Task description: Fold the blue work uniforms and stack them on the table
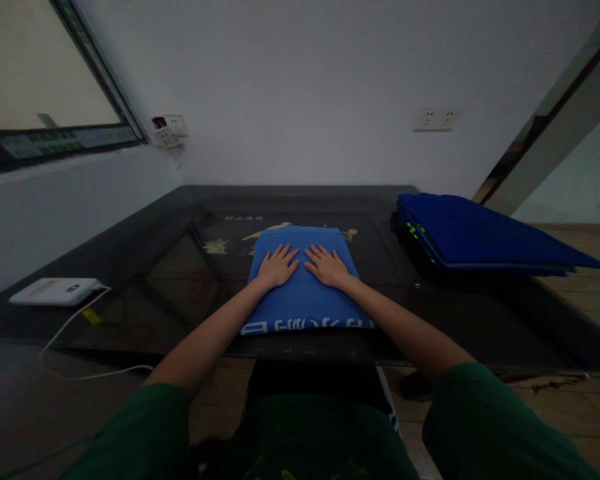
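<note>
A folded blue cloth (307,303) with white characters along its near edge lies at the middle of the dark table's front side. My left hand (278,266) rests palm down on its upper left part, fingers spread. On the upper right part lies my right hand (327,266), also flat with fingers apart. A small gap of cloth shows between the two hands. Neither hand grips anything.
A stack of darker blue folded cloth (485,233) sits at the table's right, partly past its edge. On the left lies a white device (55,291) with a white cable (65,327) hanging over the front edge. The glossy dark table (290,198) meets the wall behind.
</note>
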A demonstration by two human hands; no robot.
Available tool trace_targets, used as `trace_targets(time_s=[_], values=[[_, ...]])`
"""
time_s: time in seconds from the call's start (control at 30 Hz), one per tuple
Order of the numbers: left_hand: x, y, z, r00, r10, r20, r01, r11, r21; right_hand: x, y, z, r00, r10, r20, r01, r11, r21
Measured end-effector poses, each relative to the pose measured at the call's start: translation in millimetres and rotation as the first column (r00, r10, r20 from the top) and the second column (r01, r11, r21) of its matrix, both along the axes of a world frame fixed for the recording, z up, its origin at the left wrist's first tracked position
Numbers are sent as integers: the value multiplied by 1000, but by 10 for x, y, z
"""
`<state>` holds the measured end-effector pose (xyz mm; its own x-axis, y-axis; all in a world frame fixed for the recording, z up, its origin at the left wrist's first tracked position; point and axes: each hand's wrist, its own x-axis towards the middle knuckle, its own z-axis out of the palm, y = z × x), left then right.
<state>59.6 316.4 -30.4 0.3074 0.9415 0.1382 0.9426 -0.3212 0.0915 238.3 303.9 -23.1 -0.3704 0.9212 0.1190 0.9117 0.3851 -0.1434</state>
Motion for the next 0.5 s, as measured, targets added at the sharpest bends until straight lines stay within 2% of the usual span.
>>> trace_targets(time_s=[0.17, 0.3, 0.4, 0.5], values=[[-205, 83, -17, 993, 119, 10, -119, 993, -1, 400, 45, -49, 992, -130, 4, 130, 992, 1], [-216, 51, 64, 989, 148, -13, -148, 989, 0, 536, 32, 9, 984, -181, 3, 180, 983, 27], [-98, -127, 194, 984, 152, -96, -147, 988, 55, 473, -105, 150, 989, -150, -2, 150, 982, 112], [103, -478, 257, 991, 3, -136, 11, 995, 100, 273, -382, 248, 994, -103, -26, 106, 978, 180]])
